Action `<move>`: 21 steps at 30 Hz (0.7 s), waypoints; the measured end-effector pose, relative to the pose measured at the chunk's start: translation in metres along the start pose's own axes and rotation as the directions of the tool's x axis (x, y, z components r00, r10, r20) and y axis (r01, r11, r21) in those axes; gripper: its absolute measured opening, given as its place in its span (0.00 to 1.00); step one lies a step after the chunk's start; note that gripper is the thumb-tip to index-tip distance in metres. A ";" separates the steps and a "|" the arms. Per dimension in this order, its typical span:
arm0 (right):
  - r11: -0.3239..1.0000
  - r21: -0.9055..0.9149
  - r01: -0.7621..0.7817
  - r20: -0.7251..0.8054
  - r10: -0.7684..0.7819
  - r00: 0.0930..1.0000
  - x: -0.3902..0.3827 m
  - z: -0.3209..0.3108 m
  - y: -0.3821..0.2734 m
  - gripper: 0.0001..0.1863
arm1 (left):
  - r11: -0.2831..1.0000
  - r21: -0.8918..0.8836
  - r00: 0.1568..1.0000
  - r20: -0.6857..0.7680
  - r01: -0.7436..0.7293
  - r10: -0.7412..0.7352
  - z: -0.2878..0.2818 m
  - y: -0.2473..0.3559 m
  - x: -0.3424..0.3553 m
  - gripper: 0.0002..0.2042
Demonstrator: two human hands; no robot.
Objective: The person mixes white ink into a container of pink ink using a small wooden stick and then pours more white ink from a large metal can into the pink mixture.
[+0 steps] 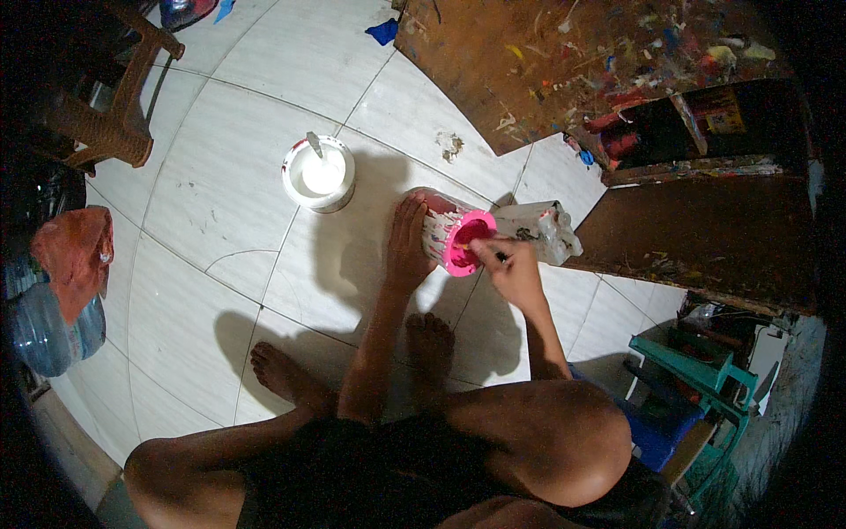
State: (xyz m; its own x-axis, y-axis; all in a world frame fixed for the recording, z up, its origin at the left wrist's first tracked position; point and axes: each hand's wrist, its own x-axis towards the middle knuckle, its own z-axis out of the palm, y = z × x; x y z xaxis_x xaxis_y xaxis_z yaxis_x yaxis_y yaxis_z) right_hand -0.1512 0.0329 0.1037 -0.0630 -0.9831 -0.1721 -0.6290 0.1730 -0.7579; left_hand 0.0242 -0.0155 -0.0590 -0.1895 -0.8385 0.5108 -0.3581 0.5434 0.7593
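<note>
Paint tub [451, 231]: pink-rimmed, paint-streaked, lying tilted on its side on the tiled floor [220, 194], open mouth facing the person. Left hand [407, 242]: wrapped around the tub's outer wall, gripping it steady. Right hand [509, 269]: at the tub's rim, fingers pinched on a small dark tool whose kind cannot be told. White paint-smeared container [538, 229]: lying just behind the tub, touching or nearly so. White bucket [318, 174]: upright on the floor to the left, near the tub, white paint and a stick inside. Bare feet [286, 375]: on the tiles below the hands. Paint-spattered wooden board [564, 62]: upper right. Brown stool [110, 106]: upper left. Orange cloth [75, 247]: far left, over a clear water bottle [44, 326].
</note>
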 end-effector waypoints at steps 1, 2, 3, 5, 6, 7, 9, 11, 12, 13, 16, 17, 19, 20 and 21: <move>1.000 0.015 -0.007 -0.070 0.008 0.998 0.005 0.004 -0.001 0.13 | 1.000 0.021 1.000 -0.012 0.001 -0.001 -0.004 -0.006 -0.002 0.45; 0.999 -0.009 -0.046 -0.173 0.043 0.984 0.001 -0.010 0.003 0.13 | 1.000 -0.019 1.000 -0.017 -0.004 0.004 0.009 0.006 0.005 0.45; 0.996 -0.030 -0.084 -0.274 0.073 0.959 -0.004 -0.022 0.005 0.12 | 0.998 -0.058 1.000 -0.023 -0.008 0.006 0.020 0.018 0.011 0.44; 0.992 -0.041 -0.118 -0.124 0.113 0.986 -0.006 -0.020 -0.001 0.12 | 0.999 -0.050 1.000 -0.007 0.011 -0.011 0.020 0.016 0.009 0.43; 0.996 0.017 -0.089 -0.115 0.090 0.989 -0.008 -0.024 -0.006 0.12 | 0.998 -0.052 1.000 0.002 0.020 -0.020 0.022 0.016 0.008 0.42; 0.994 0.100 -0.042 -0.078 0.049 0.996 -0.004 -0.017 -0.008 0.12 | 1.000 -0.011 1.000 -0.011 0.023 -0.023 0.013 0.011 0.006 0.42; 0.999 0.039 0.038 -0.048 -0.036 0.998 0.005 0.006 0.002 0.11 | 0.997 0.069 0.999 -0.037 0.030 -0.028 -0.006 0.002 0.002 0.41; 0.992 -0.105 0.063 -0.077 -0.071 0.995 0.002 0.000 -0.002 0.11 | 0.999 0.027 0.999 -0.024 0.036 -0.035 0.004 0.009 0.005 0.42; 0.995 -0.099 -0.022 0.037 0.025 0.999 -0.001 -0.010 -0.006 0.11 | 0.999 0.008 0.999 -0.017 0.040 -0.040 0.009 0.012 0.006 0.42; 0.995 -0.085 -0.049 -0.032 0.047 0.998 -0.002 -0.015 -0.006 0.12 | 0.999 -0.026 0.999 -0.018 0.044 -0.044 0.015 0.015 0.007 0.42; 0.996 0.016 -0.084 -0.202 0.086 0.976 -0.001 -0.016 0.003 0.12 | 0.999 -0.038 0.999 -0.030 0.039 -0.040 0.016 0.015 0.007 0.42; 0.999 0.045 -0.031 -0.140 0.037 0.990 0.004 -0.006 0.002 0.12 | 1.000 0.001 0.999 -0.048 0.027 -0.027 0.008 0.006 0.004 0.42; 0.996 0.077 0.045 -0.041 -0.042 0.998 0.003 0.002 0.001 0.12 | 1.000 0.011 0.998 -0.056 0.016 -0.015 0.004 -0.001 0.002 0.42; 0.979 0.125 -0.160 -0.069 0.170 0.983 0.003 -0.010 -0.003 0.13 | 1.000 -0.016 0.999 -0.048 0.017 -0.018 0.007 0.000 0.004 0.42; 0.989 0.047 -0.138 -0.074 0.141 0.987 0.002 -0.012 -0.001 0.13 | 0.999 -0.039 0.999 -0.041 0.019 -0.021 0.009 0.002 0.005 0.42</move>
State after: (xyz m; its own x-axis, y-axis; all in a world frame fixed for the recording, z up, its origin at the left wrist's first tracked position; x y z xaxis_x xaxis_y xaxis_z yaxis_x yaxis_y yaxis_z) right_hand -0.1599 0.0304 0.1118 -0.2082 -0.9506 -0.2301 -0.5774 0.3094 -0.7556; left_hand 0.0144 -0.0190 -0.0589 -0.1447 -0.8475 0.5107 -0.3257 0.5281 0.7842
